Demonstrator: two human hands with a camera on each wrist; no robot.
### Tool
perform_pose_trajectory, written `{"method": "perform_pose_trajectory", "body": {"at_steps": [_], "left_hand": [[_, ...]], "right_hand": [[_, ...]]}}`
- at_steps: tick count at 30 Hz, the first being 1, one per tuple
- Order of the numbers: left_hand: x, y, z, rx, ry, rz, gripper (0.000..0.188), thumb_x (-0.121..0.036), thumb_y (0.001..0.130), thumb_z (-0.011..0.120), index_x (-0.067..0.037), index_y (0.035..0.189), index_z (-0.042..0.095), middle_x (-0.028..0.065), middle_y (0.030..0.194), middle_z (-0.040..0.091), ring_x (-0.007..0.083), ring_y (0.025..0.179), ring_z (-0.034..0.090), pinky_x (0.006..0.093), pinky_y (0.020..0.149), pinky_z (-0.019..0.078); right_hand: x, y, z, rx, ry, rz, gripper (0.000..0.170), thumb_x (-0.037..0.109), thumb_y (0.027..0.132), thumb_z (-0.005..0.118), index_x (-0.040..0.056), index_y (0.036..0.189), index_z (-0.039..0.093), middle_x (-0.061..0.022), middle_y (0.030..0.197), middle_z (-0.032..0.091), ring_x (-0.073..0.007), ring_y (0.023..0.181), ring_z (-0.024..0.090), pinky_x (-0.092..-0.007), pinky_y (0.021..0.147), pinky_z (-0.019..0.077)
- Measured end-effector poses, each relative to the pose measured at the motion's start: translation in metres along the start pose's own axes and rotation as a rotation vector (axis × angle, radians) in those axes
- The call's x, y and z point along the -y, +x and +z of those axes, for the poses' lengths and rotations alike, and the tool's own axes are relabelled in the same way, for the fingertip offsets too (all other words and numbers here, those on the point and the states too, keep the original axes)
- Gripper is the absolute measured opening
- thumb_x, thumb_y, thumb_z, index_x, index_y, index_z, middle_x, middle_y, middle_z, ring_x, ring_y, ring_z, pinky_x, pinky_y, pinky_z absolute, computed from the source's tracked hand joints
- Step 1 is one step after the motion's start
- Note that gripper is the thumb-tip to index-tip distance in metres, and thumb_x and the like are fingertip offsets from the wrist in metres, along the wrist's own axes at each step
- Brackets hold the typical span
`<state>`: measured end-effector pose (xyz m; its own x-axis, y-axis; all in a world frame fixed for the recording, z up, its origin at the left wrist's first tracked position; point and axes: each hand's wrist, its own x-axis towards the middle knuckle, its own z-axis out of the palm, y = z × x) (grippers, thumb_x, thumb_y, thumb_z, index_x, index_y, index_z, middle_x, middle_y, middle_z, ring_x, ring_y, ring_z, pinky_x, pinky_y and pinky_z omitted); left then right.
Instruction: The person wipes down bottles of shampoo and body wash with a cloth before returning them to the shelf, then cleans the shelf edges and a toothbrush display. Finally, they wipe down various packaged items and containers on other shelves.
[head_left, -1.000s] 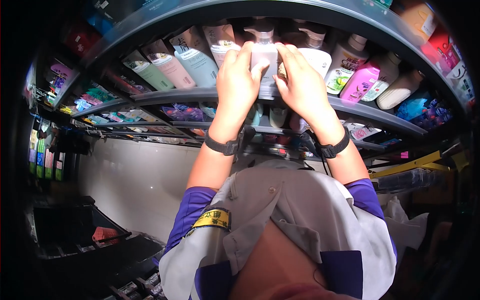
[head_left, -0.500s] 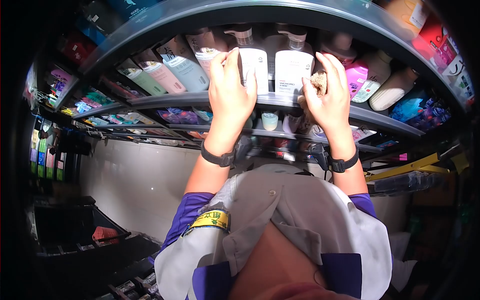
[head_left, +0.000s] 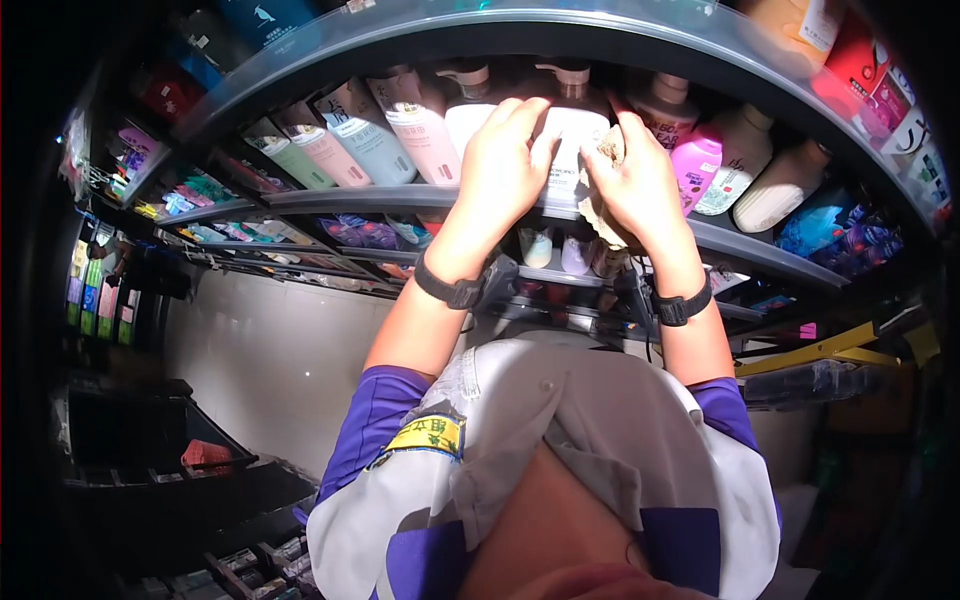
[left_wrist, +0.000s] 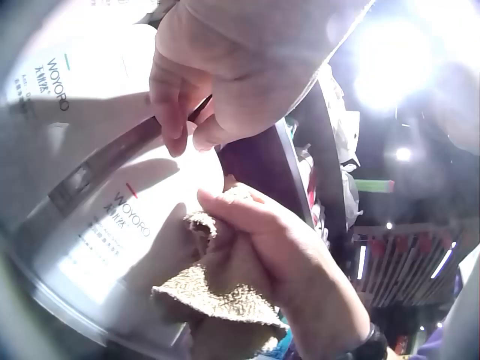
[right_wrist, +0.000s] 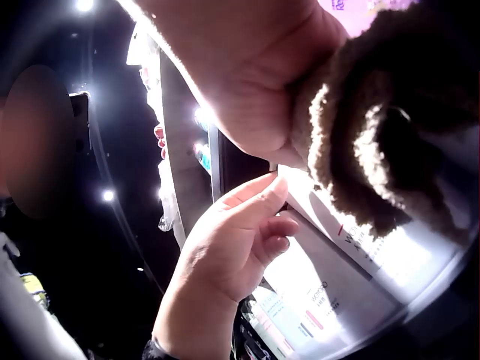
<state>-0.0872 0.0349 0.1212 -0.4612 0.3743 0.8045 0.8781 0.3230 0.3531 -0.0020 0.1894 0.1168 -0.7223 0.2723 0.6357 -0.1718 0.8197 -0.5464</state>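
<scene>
Two white pump bottles stand side by side on the shelf; WOYORO is printed on the fronts in the left wrist view. My left hand covers part of the left pump bottle in the head view. Its thumb and curled fingers grip the near upper edge of the right pump bottle, by the gap between the two. My right hand holds a tan, fuzzy cloth against the other side of that right bottle. The cloth hangs down past the shelf edge, bunched under the palm in the right wrist view.
Slanted pink, blue and green bottles stand left of the pump bottles. A bright pink bottle and pale bottles are to the right. The shelf front edge runs below, with small jars on the lower shelf.
My left hand has moved right from the left pump bottle's side to the right bottle. My right hand, with the cloth, has come in slightly leftward against the right bottle.
</scene>
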Motion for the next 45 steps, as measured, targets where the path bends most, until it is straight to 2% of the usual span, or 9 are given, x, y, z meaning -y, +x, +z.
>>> {"method": "perform_pose_trajectory", "body": {"at_steps": [14,19,22,23,26,27,30,37,45], "left_hand": [[-0.005,-0.011,0.01,-0.096,-0.157,-0.041,0.025,-0.005,0.082,0.073,0.001,0.105,0.067,0.015,0.101,0.066,0.0313,0.088,0.065,0.0347,0.081,0.0532],[0.013,-0.016,-0.023,-0.33,-0.162,-0.13,0.02,-0.004,0.088,0.068,0.002,0.106,0.065,0.0142,0.116,0.062,0.0121,0.073,0.064,0.0233,0.061,0.0526],[0.035,-0.007,-0.034,-0.223,-0.048,-0.278,0.027,-0.006,0.09,0.066,0.007,0.113,0.06,0.0162,0.106,0.067,0.0135,0.071,0.066,0.0248,0.06,0.0532],[0.048,-0.002,-0.028,-0.281,-0.16,-0.209,0.037,-0.019,0.084,0.073,0.007,0.108,0.061,0.0209,0.092,0.068,0.0315,0.079,0.068,0.0383,0.074,0.0541],[0.043,0.008,-0.031,-0.165,-0.037,-0.25,0.042,-0.024,0.082,0.075,0.008,0.105,0.061,0.0245,0.087,0.067,0.0374,0.08,0.068,0.0399,0.071,0.0538],[0.044,0.01,-0.033,-0.1,0.051,-0.261,0.04,-0.022,0.088,0.073,0.007,0.113,0.062,0.015,0.098,0.072,0.0163,0.07,0.069,0.028,0.058,0.0539],[0.044,0.015,-0.031,-0.164,0.362,-0.059,0.034,-0.022,0.088,0.074,0.005,0.106,0.066,0.013,0.094,0.073,0.0162,0.064,0.068,0.0277,0.057,0.0536],[0.036,0.021,-0.033,-0.133,-0.073,-0.37,0.031,-0.023,0.084,0.078,0.002,0.102,0.071,0.0125,0.093,0.076,0.0165,0.081,0.071,0.0304,0.077,0.0548],[0.04,0.025,-0.035,-0.128,-0.106,-0.33,0.026,-0.018,0.086,0.076,0.004,0.098,0.072,0.0136,0.092,0.076,0.0157,0.086,0.071,0.0287,0.082,0.0537]], "right_hand": [[-0.003,-0.008,0.015,-0.166,-0.136,-0.127,0.046,0.011,0.081,0.071,0.0048,0.125,0.059,-0.0195,0.107,0.064,-0.0371,0.095,0.065,-0.041,0.081,0.0542],[0.014,-0.014,0.008,-0.267,-0.054,-0.266,0.052,0.003,0.076,0.069,0.0032,0.127,0.058,-0.0172,0.126,0.057,-0.0317,0.096,0.066,-0.0372,0.084,0.0546],[0.037,-0.015,0.014,-0.126,0.073,-0.274,0.056,0.007,0.079,0.068,0.0041,0.133,0.055,-0.0171,0.131,0.057,-0.0305,0.108,0.064,-0.0364,0.087,0.0546],[0.043,-0.012,0.02,-0.079,0.085,-0.27,0.058,0.009,0.08,0.07,0.004,0.135,0.053,-0.0191,0.132,0.057,-0.0338,0.115,0.061,-0.0381,0.094,0.0512],[0.055,-0.002,0.034,0.058,0.051,-0.247,0.062,0.012,0.082,0.07,0.0024,0.14,0.048,-0.0225,0.135,0.055,-0.0377,0.124,0.055,-0.0396,0.103,0.0467],[0.057,0.002,0.037,0.075,0.02,-0.258,0.06,0.011,0.082,0.068,0.0003,0.137,0.049,-0.0217,0.134,0.055,-0.0372,0.118,0.058,-0.04,0.097,0.0502],[0.056,0.005,0.044,0.1,-0.014,-0.25,0.058,0.012,0.082,0.068,-0.0013,0.135,0.05,-0.0214,0.133,0.055,-0.036,0.119,0.058,-0.0397,0.098,0.05],[0.056,-0.006,0.055,0.056,-0.048,-0.24,0.059,0.014,0.081,0.071,0.0004,0.135,0.052,-0.0233,0.134,0.056,-0.0359,0.123,0.057,-0.0395,0.102,0.0482],[0.057,0.001,0.054,0.045,-0.016,-0.242,0.059,0.014,0.08,0.071,0.001,0.135,0.053,-0.0236,0.133,0.057,-0.0376,0.119,0.059,-0.0409,0.099,0.0494]]}}
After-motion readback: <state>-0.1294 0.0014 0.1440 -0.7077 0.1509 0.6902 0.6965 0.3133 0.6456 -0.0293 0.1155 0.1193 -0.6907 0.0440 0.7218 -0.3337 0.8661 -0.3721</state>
